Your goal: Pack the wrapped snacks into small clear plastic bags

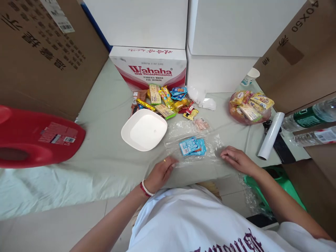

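Observation:
Between my hands lies a crinkled sheet of clear plastic film (210,148), spread on the cloth-covered table. Several small blue snack packets (192,146) are stacked on it. My left hand (161,172), with a bead bracelet at its wrist, is closed at the film's near left edge, thumb and fingers pinched together. On the other side, my right hand (237,160) has its fingers curled in on the film's right edge. A white square bowl (144,130) sits to the left of the film with nothing in it. Just beyond the film is a small pinkish packet (201,124).
A pile of wrapped snacks (165,101) lies before a Wahaha carton (152,68) and white boxes (215,73). To the right are a bowl of snacks (250,106), a paper cup (250,76), a white roll (271,135) and bottles (304,119). A red jug (42,138) stands left.

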Demonstrator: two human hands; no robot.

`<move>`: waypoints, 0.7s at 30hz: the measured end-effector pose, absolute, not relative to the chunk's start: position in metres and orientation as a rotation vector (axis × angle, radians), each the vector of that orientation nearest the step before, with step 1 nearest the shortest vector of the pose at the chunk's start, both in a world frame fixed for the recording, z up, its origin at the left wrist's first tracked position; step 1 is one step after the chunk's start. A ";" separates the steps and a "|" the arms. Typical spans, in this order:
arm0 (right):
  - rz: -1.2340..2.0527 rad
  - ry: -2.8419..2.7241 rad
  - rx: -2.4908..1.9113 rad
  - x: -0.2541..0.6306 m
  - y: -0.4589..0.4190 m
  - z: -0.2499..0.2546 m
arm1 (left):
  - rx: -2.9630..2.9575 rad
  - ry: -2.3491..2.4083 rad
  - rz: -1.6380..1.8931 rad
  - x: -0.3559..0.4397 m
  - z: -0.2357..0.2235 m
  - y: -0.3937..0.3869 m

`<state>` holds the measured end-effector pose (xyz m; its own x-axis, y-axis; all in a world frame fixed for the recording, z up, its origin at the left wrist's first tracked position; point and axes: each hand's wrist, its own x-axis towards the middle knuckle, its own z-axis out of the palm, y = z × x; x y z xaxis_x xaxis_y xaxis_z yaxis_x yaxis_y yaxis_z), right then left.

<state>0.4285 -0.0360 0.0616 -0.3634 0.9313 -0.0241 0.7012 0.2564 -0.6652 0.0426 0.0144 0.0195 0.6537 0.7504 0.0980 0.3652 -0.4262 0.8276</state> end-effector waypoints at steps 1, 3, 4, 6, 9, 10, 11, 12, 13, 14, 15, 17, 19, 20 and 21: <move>0.841 -2.156 -1.502 0.430 -0.025 0.069 | 2.015 0.938 0.604 0.045 0.023 0.019; 0.833 -2.145 -1.527 0.434 0.000 0.079 | 1.977 1.080 0.651 0.051 0.028 0.030; 0.834 -2.135 -1.550 0.435 0.013 0.082 | 1.960 1.156 0.680 0.054 0.029 0.036; 0.820 -2.114 -1.627 0.434 0.040 0.088 | 1.924 1.315 0.735 0.062 0.027 0.048; 0.752 -2.141 -1.649 0.417 0.066 0.097 | 1.879 1.487 0.774 0.072 0.020 0.059; 0.740 -2.191 -1.587 0.408 0.068 0.100 | 1.865 1.521 0.780 0.075 0.017 0.060; 0.737 -2.260 -1.499 0.398 0.066 0.103 | 1.852 1.551 0.786 0.078 0.014 0.061; 0.739 -2.339 -1.406 0.388 0.062 0.105 | 1.838 1.578 0.791 0.080 0.012 0.061; 0.737 -2.413 -1.338 0.379 0.056 0.105 | 1.826 1.604 0.794 0.082 0.011 0.060; 0.729 -2.466 -1.318 0.373 0.049 0.104 | 1.821 1.628 0.790 0.083 0.010 0.060; 0.719 -2.488 -1.352 0.370 0.043 0.100 | 1.822 1.650 0.778 0.084 0.009 0.059; 0.728 -2.431 -1.513 0.374 0.036 0.091 | 1.852 1.684 0.721 0.086 0.009 0.060; 0.772 -2.306 -1.698 0.386 0.042 0.081 | 1.901 1.724 0.613 0.088 0.011 0.062; 0.772 -2.258 -1.789 0.393 0.049 0.077 | 1.924 1.752 0.545 0.089 0.012 0.064; 0.734 -2.230 -1.879 0.398 0.058 0.075 | 1.945 1.783 0.477 0.090 0.013 0.065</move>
